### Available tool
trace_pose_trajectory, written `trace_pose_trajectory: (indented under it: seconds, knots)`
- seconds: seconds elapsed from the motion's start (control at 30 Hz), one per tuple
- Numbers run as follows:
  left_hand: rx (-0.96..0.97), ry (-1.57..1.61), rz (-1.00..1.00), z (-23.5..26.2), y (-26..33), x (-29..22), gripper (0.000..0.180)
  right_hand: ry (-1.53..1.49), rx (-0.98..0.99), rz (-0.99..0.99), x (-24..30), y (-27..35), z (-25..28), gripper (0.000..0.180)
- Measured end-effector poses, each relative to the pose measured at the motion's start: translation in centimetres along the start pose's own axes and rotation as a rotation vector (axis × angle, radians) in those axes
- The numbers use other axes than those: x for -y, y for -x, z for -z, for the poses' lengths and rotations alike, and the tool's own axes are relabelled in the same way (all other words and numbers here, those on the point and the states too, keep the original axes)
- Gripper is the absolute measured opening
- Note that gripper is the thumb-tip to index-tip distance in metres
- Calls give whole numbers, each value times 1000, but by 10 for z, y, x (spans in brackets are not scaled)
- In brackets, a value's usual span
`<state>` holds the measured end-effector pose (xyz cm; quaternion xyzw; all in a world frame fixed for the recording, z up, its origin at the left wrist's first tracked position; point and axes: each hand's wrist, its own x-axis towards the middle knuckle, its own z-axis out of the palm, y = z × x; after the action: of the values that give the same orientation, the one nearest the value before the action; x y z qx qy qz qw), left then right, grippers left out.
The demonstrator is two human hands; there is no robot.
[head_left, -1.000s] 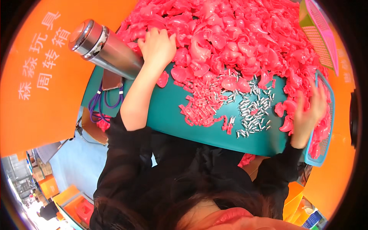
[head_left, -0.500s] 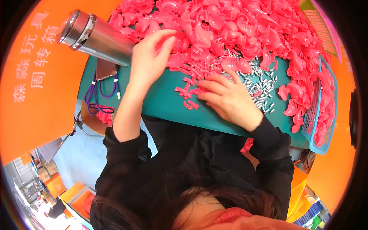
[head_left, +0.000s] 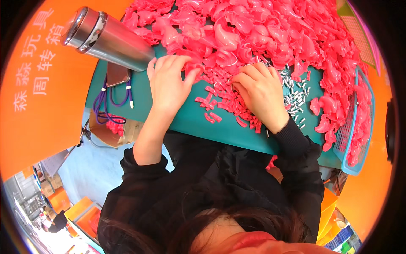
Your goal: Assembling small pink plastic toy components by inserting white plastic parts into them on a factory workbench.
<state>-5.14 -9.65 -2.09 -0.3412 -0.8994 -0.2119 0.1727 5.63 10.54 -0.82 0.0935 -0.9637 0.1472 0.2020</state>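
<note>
The person's 2 bare hands rest on a teal table (head_left: 186, 122), both working at the near edge of a big heap of pink plastic parts (head_left: 262, 34). The left hand (head_left: 169, 82) lies palm down with its fingers spread and slightly curled, fingertips touching the pink pieces at the heap's edge; I cannot tell whether anything is pinched under them. The right hand (head_left: 260, 93) is curled into a loose fist with the knuckles up, fingers tucked down onto the table, and what it grips, if anything, is hidden beneath it.

Between the 2 hands and just below the right one lie small pink strips (head_left: 220, 108), scattered flat on the teal surface, some touching the right hand's knuckles. Just to the right of the right hand sits a loose spread of small silver metal pins (head_left: 296, 99), touching the edge of the pink heap.

Above and left of the left hand, a stainless steel flask (head_left: 105, 40) lies on its side, its base nearly touching the left fingertips. Just left of the left wrist, a phone (head_left: 117, 74) lies flat with a purple cord (head_left: 108, 106) looping off the table edge. Well to the right of the right hand, a blue mesh basket (head_left: 353, 127) holds more pink parts along the table's side. Both forearms wear black sleeves (head_left: 296, 144).
</note>
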Motion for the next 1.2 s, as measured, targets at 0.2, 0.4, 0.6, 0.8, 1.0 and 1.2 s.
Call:
trace_pose_trajectory:
  seconds: [0.2, 0.4, 0.6, 0.8, 1.0, 1.2]
  knots:
    - [-7, 779, 405, 13, -12, -25, 13, -459, -68, -261, -5, 5, 26, 8]
    - [287, 1229, 459, 7, -32, -51, 13, -1090, -141, -546, -4, 6, 35, 14]
    - [413, 723, -6, -12, -19, -74, 15, -905, -143, -507, -17, 10, 33, 25]
    - [-62, 166, 255, 4, -25, -24, 30, -836, -123, -482, -19, 14, 35, 24]
    - [31, 5, 80, -6, -3, 2, 43, -1182, -105, -616, -12, 10, 33, 21]
    - [-97, 92, -68, -3, -7, 2, 30, -1292, -96, -661, -19, 14, 27, 18]
